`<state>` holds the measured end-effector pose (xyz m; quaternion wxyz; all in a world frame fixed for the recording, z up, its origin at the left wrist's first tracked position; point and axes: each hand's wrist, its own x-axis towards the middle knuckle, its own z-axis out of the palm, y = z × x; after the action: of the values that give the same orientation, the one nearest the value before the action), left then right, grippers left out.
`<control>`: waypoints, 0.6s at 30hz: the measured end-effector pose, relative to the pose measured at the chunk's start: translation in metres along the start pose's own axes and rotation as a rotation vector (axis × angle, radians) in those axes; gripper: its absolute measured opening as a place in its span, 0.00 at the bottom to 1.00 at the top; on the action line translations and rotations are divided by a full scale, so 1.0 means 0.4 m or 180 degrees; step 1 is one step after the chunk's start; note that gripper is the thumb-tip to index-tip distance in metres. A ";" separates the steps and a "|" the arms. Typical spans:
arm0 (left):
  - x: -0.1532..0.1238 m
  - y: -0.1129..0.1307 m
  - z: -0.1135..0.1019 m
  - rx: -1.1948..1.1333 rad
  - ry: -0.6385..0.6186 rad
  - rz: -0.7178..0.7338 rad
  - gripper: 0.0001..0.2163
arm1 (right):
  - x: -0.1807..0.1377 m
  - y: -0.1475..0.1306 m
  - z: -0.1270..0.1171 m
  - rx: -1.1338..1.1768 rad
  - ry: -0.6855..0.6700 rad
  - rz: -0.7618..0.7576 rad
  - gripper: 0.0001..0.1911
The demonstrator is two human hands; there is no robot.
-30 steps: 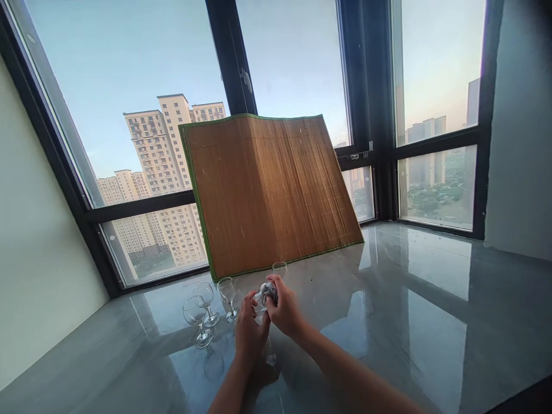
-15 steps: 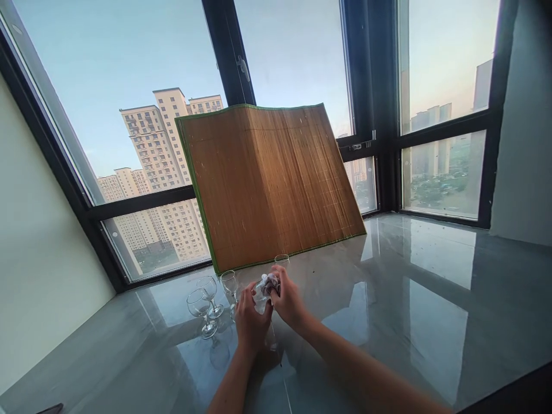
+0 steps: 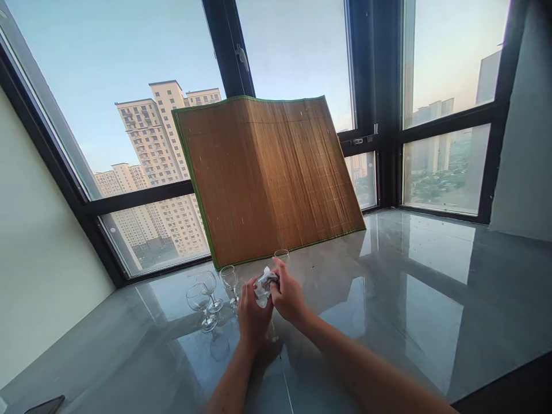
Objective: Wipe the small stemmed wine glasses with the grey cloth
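My left hand (image 3: 253,313) is wrapped round a clear glass (image 3: 261,299), its bowl partly hidden by my fingers. A crumpled whitish tissue or cloth (image 3: 268,277) is pinched in my right hand (image 3: 288,293) and pressed against the rim of that glass. To the left stand several stemmed glasses: a front wine glass (image 3: 198,298), another wine glass (image 3: 207,283) just behind it, and a narrower glass (image 3: 229,277) close to my left fingers. Behind my right hand another glass (image 3: 282,253) shows only its upper rim.
A brown bamboo mat (image 3: 276,178) with green edging leans against the dark window frame (image 3: 375,86). The glossy grey tiled surface (image 3: 371,339) reflects the windows. A dark flat object (image 3: 46,405) lies at the lower left edge.
The tissue has shifted and turned slightly in my right hand at the glass. My left hand keeps its hold. The view has tilted a little, bringing more of the dark flat object into sight.
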<state>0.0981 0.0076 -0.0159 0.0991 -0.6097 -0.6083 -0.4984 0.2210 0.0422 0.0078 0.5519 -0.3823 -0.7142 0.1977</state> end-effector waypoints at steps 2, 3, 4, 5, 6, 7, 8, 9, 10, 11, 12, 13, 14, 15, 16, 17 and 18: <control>0.001 -0.002 0.000 -0.0034 0.0015 -0.0090 0.20 | -0.001 -0.005 -0.003 0.0086 -0.0163 0.0011 0.34; 0.002 -0.003 0.000 -0.0041 0.0034 -0.0122 0.20 | 0.000 -0.007 -0.005 0.0153 -0.0250 0.0007 0.34; 0.003 -0.006 0.000 -0.0040 0.0054 -0.0146 0.19 | 0.001 -0.008 -0.007 0.0224 -0.0333 0.0001 0.35; 0.003 -0.008 0.000 -0.0036 0.0065 -0.0159 0.19 | 0.003 -0.009 -0.009 0.0286 -0.0403 -0.0008 0.35; 0.003 -0.011 0.001 -0.0031 0.0061 -0.0161 0.19 | 0.004 -0.010 -0.012 0.0323 -0.0456 -0.0015 0.36; 0.003 -0.013 0.002 -0.0031 0.0043 -0.0145 0.19 | 0.006 -0.011 -0.016 0.0331 -0.0497 -0.0015 0.37; 0.001 -0.015 0.003 -0.0030 0.0011 -0.0105 0.19 | 0.008 -0.012 -0.020 0.0306 -0.0534 -0.0003 0.37; 0.000 -0.016 0.004 -0.0025 -0.0047 -0.0030 0.19 | 0.010 -0.013 -0.026 0.0238 -0.0578 0.0019 0.38; -0.002 -0.015 0.006 -0.0017 -0.0110 0.0067 0.19 | 0.011 -0.014 -0.031 0.0133 -0.0627 0.0039 0.39; -0.005 -0.014 0.007 -0.0009 -0.0179 0.0167 0.19 | 0.012 -0.016 -0.036 0.0007 -0.0689 0.0052 0.40; -0.006 -0.012 0.007 -0.0002 -0.0239 0.0255 0.20 | 0.013 -0.017 -0.041 -0.0118 -0.0763 0.0058 0.40; -0.008 -0.011 0.007 0.0006 -0.0287 0.0321 0.20 | 0.013 -0.018 -0.045 -0.0216 -0.0832 0.0056 0.41; -0.009 -0.009 0.007 0.0020 -0.0325 0.0358 0.20 | 0.014 -0.019 -0.047 -0.0275 -0.0882 0.0050 0.40; -0.009 -0.008 0.005 0.0032 -0.0351 0.0374 0.20 | 0.015 -0.019 -0.049 -0.0281 -0.0924 0.0044 0.40; -0.009 -0.008 0.004 0.0047 -0.0371 0.0377 0.20 | 0.016 -0.019 -0.050 -0.0242 -0.0964 0.0044 0.40; -0.009 -0.009 0.002 0.0061 -0.0393 0.0383 0.21 | 0.018 -0.018 -0.051 -0.0184 -0.1000 0.0053 0.40; -0.009 -0.010 0.002 0.0070 -0.0408 0.0388 0.21 | 0.020 -0.017 -0.052 -0.0124 -0.1033 0.0063 0.40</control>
<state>0.0958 0.0068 -0.0207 0.0968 -0.6751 -0.5806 -0.4448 0.2374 0.0411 0.0241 0.4198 -0.3629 -0.7939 0.2485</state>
